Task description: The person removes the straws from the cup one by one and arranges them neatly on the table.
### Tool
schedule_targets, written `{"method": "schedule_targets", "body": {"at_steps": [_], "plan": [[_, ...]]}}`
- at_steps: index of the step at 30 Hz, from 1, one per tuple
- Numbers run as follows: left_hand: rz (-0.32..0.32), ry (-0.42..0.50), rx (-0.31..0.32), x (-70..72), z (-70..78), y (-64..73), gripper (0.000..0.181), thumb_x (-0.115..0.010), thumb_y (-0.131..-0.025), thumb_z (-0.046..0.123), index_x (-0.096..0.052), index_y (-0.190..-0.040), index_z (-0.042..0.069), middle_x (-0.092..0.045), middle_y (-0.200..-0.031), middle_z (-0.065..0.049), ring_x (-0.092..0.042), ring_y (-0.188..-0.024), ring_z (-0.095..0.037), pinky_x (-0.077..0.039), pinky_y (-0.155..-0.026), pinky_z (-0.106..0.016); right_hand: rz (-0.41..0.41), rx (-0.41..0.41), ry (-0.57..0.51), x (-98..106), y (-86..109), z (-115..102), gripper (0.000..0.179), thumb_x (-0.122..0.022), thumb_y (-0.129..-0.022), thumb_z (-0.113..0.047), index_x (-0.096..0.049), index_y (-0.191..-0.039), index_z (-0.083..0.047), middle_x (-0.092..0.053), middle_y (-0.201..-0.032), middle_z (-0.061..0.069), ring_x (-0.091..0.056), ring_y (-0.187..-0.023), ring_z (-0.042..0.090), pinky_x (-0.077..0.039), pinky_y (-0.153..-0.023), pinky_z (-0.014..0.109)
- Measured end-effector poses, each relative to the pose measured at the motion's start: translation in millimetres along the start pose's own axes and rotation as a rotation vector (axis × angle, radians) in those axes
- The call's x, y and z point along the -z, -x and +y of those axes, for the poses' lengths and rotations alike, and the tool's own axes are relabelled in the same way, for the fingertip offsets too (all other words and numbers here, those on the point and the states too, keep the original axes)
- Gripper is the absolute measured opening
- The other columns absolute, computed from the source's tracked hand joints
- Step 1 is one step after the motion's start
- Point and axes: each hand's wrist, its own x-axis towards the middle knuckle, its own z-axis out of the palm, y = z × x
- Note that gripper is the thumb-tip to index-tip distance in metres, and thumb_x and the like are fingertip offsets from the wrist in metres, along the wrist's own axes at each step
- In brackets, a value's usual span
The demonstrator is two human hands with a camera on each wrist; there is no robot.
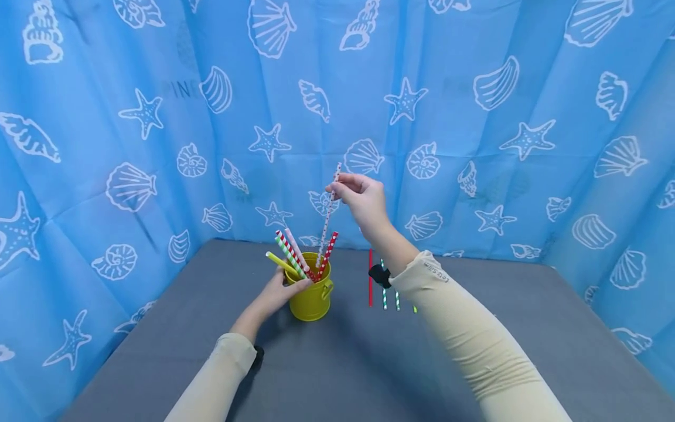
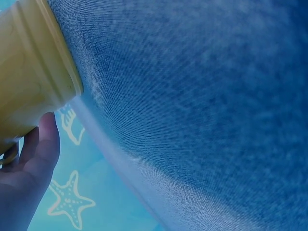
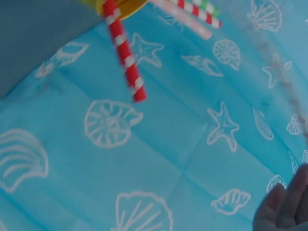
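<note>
A yellow bucket [image 1: 310,306] stands on the table, and my left hand [image 1: 275,294] grips its left side, thumb near the front rim. Above it, my right hand [image 1: 365,202] pinches a white straw with red dots [image 1: 326,223] close to its top. The straw tilts slightly; its lower end reaches into the bucket's mouth. Leaning in the bucket are a red polka-dot straw [image 1: 329,251], a yellow straw [image 1: 280,263], a green-striped straw [image 1: 286,252], a red-striped straw [image 1: 285,241] and a pale pink straw [image 1: 296,249]. In the right wrist view the held straw is blurred.
Right of the bucket, a red straw [image 1: 371,287], two green-and-white striped straws [image 1: 384,300] and a yellow-green straw tip [image 1: 415,309] lie on the grey table [image 1: 327,375], partly behind the right arm. A blue shell-patterned curtain [image 1: 448,146] surrounds the table's back and sides.
</note>
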Motion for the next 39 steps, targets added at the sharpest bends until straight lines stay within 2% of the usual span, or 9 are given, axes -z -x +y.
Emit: {"method": "schedule_targets", "body": {"at_steps": [2,6,10,12,17,24,28,34,39], "plan": [[0.004,-0.006,0.003,1.5,-0.5,-1.6,0.09,-0.067,-0.088,0.048,-0.014,-0.152,0.012,-0.029,-0.151,-0.021,-0.029,-0.138,-0.039,-0.023,-0.11,-0.06,0.011,0.04,0.032,7,1.8,-1,0.025,-0.064,-0.093,-0.003,-0.062,-0.115,0.008,-0.072,-0.092,0.015,-0.065,-0.088,0.036,-0.055,-0.079,0.031],[-0.001,-0.011,0.008,4.1,-1.6,-3.1,0.093,-0.067,-0.088,0.051,-0.013,-0.153,0.012,-0.028,-0.151,-0.021,-0.028,-0.139,-0.04,-0.024,-0.11,-0.06,0.011,0.085,0.085,26,6.6,6,0.021,-0.065,-0.091,0.0,-0.06,-0.11,0.008,-0.071,-0.087,0.011,-0.066,-0.074,0.021,-0.056,-0.068,0.028],[-0.01,-0.01,0.013,6.0,-0.1,-1.1,0.092,-0.066,-0.087,0.052,-0.014,-0.152,0.012,-0.027,-0.152,-0.021,-0.027,-0.139,-0.04,-0.023,-0.11,-0.06,-0.007,0.073,0.132,47,12.9,13,0.017,-0.064,-0.092,0.0,-0.063,-0.105,0.011,-0.069,-0.086,0.004,-0.063,-0.072,0.012,-0.055,-0.065,0.026],[-0.012,-0.011,0.021,6.8,0.5,-0.1,0.091,-0.066,-0.088,0.051,-0.014,-0.152,0.011,-0.026,-0.152,-0.022,-0.026,-0.139,-0.04,-0.022,-0.11,-0.061,-0.03,0.058,0.177,57,15.9,16,0.019,-0.065,-0.091,0.0,-0.065,-0.108,0.01,-0.068,-0.091,0.007,-0.063,-0.076,0.011,-0.054,-0.067,0.025],[-0.006,-0.011,0.02,7.6,-1.6,1.1,0.09,-0.065,-0.09,0.048,-0.013,-0.153,0.012,-0.026,-0.152,-0.022,-0.027,-0.138,-0.041,-0.024,-0.11,-0.06,-0.125,0.0,0.3,80,24.2,22,0.037,-0.067,-0.09,-0.001,-0.06,-0.127,0.002,-0.061,-0.112,0.019,-0.061,-0.088,0.018,-0.052,-0.073,0.02],[-0.005,-0.016,0.02,5.8,-3.8,3.1,0.093,-0.067,-0.086,0.053,-0.015,-0.152,0.013,-0.031,-0.15,-0.022,-0.032,-0.135,-0.04,-0.027,-0.109,-0.059,-0.227,-0.035,0.399,107,38.6,32,0.05,-0.066,-0.09,-0.002,-0.049,-0.138,0.001,-0.053,-0.122,0.02,-0.056,-0.096,0.022,-0.049,-0.075,0.021],[-0.028,-0.019,0.018,9.6,-1.2,3.0,0.092,-0.067,-0.088,0.05,-0.014,-0.153,0.012,-0.029,-0.15,-0.023,-0.031,-0.136,-0.041,-0.027,-0.109,-0.059,-0.237,-0.043,0.445,122,44.1,38,0.052,-0.067,-0.091,-0.004,-0.048,-0.139,-0.001,-0.053,-0.123,0.018,-0.055,-0.097,0.023,-0.048,-0.073,0.022],[-0.051,-0.059,0.002,15.1,9.5,1.4,0.086,-0.068,-0.089,0.043,-0.02,-0.151,0.009,-0.029,-0.149,-0.024,-0.03,-0.134,-0.042,-0.028,-0.108,-0.061,-0.237,-0.073,0.516,144,51.0,45,0.057,-0.069,-0.09,-0.008,-0.046,-0.142,-0.004,-0.052,-0.127,0.019,-0.054,-0.104,0.034,-0.049,-0.076,0.024],[-0.034,-0.116,-0.005,9.3,13.3,0.0,0.099,-0.074,-0.084,0.043,-0.013,-0.153,0.006,-0.019,-0.152,-0.025,-0.025,-0.138,-0.042,-0.025,-0.109,-0.061,-0.239,-0.094,0.578,165,60.1,53,0.06,-0.07,-0.09,-0.009,-0.044,-0.143,-0.003,-0.05,-0.129,0.021,-0.053,-0.108,0.038,-0.049,-0.08,0.028]]}}
